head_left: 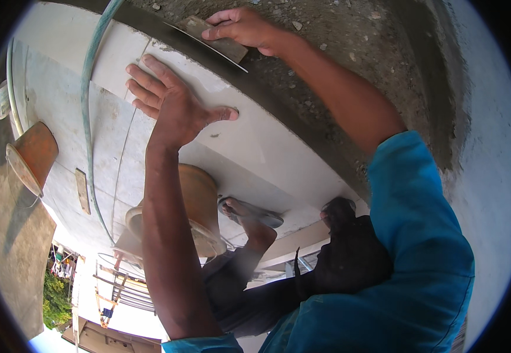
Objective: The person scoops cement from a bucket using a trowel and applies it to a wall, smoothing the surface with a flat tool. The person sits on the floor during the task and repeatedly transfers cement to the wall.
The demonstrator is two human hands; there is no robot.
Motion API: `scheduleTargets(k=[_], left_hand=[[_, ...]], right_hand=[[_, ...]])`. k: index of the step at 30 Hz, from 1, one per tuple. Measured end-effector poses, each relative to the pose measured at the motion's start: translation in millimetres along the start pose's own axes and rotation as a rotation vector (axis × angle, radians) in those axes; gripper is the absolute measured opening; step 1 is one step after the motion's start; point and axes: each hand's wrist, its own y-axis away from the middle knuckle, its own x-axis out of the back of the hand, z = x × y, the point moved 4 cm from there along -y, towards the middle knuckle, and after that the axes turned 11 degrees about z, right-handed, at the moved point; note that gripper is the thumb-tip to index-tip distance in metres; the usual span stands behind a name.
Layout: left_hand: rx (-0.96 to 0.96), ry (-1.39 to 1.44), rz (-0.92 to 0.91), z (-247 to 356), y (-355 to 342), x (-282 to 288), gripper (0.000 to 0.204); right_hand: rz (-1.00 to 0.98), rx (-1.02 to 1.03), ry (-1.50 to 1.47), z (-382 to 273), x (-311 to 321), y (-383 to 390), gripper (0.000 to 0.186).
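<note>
My right hand (245,29) is closed around a small flat wooden float (223,46) with a thin pale lower edge. The float rests against a smooth dark grey strip of mortar (291,109) along the edge of the pale slabs. My left hand (176,103) lies with fingers spread on the pale slab (244,132), just beside the mortar strip, and holds nothing. Beyond the strip, on the side away from the slabs, is rough gravelly ground (349,47).
An orange bucket (199,191) stands behind my left forearm, partly hidden. Another orange bucket (41,154) is at far left. A green hose (87,88) crosses the slabs near a wooden offcut (82,191). My sandalled foot (249,215) is close to the ledge; a pale wall (491,176) rises at right.
</note>
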Motion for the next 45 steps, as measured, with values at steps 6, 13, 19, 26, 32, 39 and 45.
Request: scheduleTargets(k=[6,13,19,26,32,39,45], left_hand=[[-0.013,-0.005,0.024,-3.1,-0.7,-2.1,0.174],[0.001,-0.018,0.040,-5.3,1.7,-2.6,0.172],[0.013,-0.018,0.023,-1.9,-0.2,-1.2,0.173],[0.012,0.027,-0.013,1.6,-1.1,0.7,0.175],[0.017,-0.028,0.055,-2.9,-1.6,-2.4,0.176],[0.077,-0.001,-0.048,-5.1,0.0,1.3,0.178],[0.066,0.006,-0.088,3.8,-0.2,1.6,0.179]], right_hand=[[-0.097,0.015,-0.134,-42.1,-5.1,31.3,0.065],[-0.153,0.056,-0.337,-77.6,-0.3,56.6,0.046],[0.035,0.024,-0.082,-25.3,18.4,2.4,0.073],[0.047,-0.096,-0.075,4.7,8.7,-22.8,0.070],[0.014,-0.073,-0.004,-11.9,-1.2,-17.7,0.066],[-0.125,0.019,-0.158,-66.9,-9.7,40.0,0.053],[-0.239,0.123,-0.463,-96.2,19.2,108.1,0.060]])
